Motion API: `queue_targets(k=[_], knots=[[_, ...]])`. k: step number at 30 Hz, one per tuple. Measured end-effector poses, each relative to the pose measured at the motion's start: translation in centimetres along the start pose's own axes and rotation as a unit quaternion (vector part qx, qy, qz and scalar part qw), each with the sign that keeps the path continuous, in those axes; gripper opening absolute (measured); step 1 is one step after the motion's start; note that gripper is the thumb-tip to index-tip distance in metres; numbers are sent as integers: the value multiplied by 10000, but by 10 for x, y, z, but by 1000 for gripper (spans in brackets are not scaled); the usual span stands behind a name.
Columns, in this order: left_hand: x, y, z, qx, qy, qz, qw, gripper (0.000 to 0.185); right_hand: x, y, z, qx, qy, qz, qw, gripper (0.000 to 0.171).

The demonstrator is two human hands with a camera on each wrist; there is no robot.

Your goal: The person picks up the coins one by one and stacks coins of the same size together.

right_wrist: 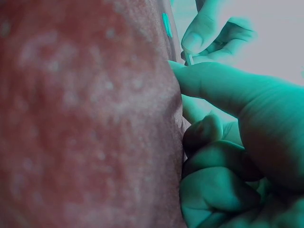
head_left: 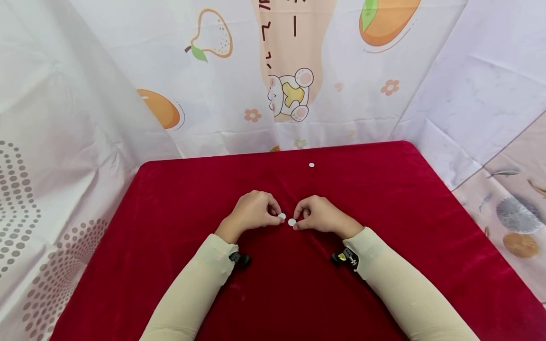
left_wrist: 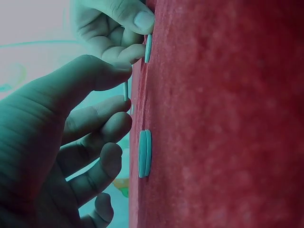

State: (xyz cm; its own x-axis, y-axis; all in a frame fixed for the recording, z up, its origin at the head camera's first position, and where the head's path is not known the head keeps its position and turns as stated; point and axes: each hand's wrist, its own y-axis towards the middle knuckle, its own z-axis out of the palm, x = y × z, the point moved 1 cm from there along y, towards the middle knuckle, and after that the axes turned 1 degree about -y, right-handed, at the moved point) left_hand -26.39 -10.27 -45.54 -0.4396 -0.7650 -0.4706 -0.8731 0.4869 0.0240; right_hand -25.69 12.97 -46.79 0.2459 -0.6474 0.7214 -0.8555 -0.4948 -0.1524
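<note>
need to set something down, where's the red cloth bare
Red cloth lies bare outside the left sleeve and right sleeve, and between them. Crowded: left hand and right hand, each pinching a white disc, near a stacked pair. Another disc lies beyond.

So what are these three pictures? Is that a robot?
No robot: just a person's bare left hand and right hand. A camera on the head looks down for the wide picture. Small cameras on the wrists take the two close, sideways ones. The left hand pinches a white disc, and the right hand holds a second disc. On the red cloth, a third disc lies farther away. The left wrist picture also shows a stack of two discs on the cloth.
</note>
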Motion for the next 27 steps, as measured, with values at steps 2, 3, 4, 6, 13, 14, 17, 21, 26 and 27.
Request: queue_targets(k=[2, 3, 4, 6, 13, 14, 17, 21, 26, 27], knots=[[-1, 1, 0, -9, -23, 39, 10000, 12, 0, 0, -1, -13, -12, -1, 10000, 16], [-2, 2, 0, -4, -36, 44, 10000, 12, 0, 0, -1, -15, -22, -1, 10000, 16], [-3, 2, 0, 6, -35, 46, 10000, 11, 0, 0, -2, -18, -41, -7, 10000, 16], [-4, 2, 1, 44, -36, 43, 10000, 11, 0, 0, -2, -17, -73, -24, 10000, 16], [-7, 2, 4, 125, 76, -64, 9999, 11, 0, 0, -1, 12, -58, -21, 10000, 16], [-7, 2, 4, 134, 105, -68, 9998, 11, 0, 0, -1, 16, -45, -16, 10000, 16], [-9, 2, 5, 184, 165, -86, 9997, 10, 0, 0, 0, 26, -26, 8, 10000, 16], [-11, 2, 4, 247, 191, -86, 9995, 9, 1, 0, 0, 16, -8, -40, 10000, 15], [-13, 3, 5, 313, 256, -94, 9991, 9, 3, -1, -1, 37, 46, -18, 10000, 15], [-13, 3, 5, 320, 276, -104, 9991, 9, 3, -1, -1, 42, 49, -5, 10000, 15]])
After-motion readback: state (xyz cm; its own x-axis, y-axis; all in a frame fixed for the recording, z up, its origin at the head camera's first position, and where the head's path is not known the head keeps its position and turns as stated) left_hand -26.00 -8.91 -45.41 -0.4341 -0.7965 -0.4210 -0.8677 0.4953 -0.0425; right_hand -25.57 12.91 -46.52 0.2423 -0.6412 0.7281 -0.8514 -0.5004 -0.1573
